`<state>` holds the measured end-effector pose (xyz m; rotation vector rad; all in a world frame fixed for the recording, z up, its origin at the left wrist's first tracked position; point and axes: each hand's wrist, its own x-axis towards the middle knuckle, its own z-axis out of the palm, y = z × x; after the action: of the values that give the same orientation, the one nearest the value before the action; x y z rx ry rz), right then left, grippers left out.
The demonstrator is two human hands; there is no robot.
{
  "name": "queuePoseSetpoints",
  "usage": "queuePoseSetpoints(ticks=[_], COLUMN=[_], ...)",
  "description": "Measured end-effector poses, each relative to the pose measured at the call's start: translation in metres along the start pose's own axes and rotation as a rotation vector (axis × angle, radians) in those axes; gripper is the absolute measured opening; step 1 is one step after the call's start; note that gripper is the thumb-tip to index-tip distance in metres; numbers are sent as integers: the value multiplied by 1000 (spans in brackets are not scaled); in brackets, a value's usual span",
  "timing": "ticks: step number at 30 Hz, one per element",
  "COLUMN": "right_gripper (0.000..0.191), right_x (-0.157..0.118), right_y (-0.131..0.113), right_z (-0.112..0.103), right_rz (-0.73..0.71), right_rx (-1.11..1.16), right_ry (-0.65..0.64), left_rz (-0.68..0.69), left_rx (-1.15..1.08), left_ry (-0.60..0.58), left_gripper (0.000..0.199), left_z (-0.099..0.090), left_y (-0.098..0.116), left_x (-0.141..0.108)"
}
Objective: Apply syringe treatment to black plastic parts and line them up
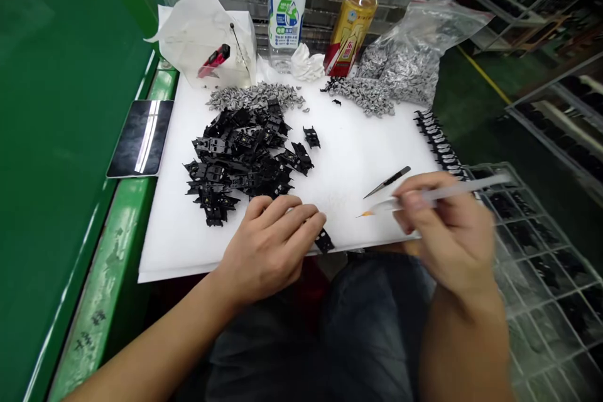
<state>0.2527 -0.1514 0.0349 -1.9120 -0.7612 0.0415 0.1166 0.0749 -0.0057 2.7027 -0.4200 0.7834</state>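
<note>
My right hand [445, 226] grips a slim translucent syringe [456, 190] like a pen; its orange-based needle [365, 214] points left over the white foam board. A pair of dark tweezers [387, 182] lies just beyond it. My left hand [277, 242] lies at the board's front edge, fingers curled over a black plastic part [324, 241]; only the part's right end shows. Past that hand spreads a heap of black plastic parts [245, 157], with a few loose black parts [311, 137] on its right side.
Small grey pieces [257, 96] form piles behind the heap, beside a bulging clear bag [405, 63]. A box with a red cutter [214, 61], two bottles [351, 22] and crumpled tissue [308, 63] line the back. A phone [141, 138] lies left; a gridded tray [541, 264] sits right.
</note>
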Motion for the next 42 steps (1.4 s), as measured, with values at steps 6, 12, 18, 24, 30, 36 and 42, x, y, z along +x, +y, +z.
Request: queuePoseSetpoints(ticks=[6,12,18,24,30,36,42], right_gripper=[12,20,13,17,9,17,33], right_x=[-6,-3,-7,-11,-10,5,18], right_y=[9,15,10,18,15,4,6], right_z=[0,9,12,12,12,28,45], right_rz=[94,-62,-24,-174,-108,9,229], right_rx=[-87,278,-24,68,107,650,1016], right_ry=[-295,87,-153,140,-24,256,-63], left_rz=[-47,-52,-33,41,-4,-37,-88], left_rx=[-47,50,157,-57,24,151,179], left_ry=[-27,-128,-28,-60,-87,-140,-122], left_gripper=[32,31,50,42,35,45,50], left_z=[-3,-1,4,-1,2,4,6], left_y=[-1,-1,0,-2,-3,-2,0], left_x=[1,4,3,4,3,6,6])
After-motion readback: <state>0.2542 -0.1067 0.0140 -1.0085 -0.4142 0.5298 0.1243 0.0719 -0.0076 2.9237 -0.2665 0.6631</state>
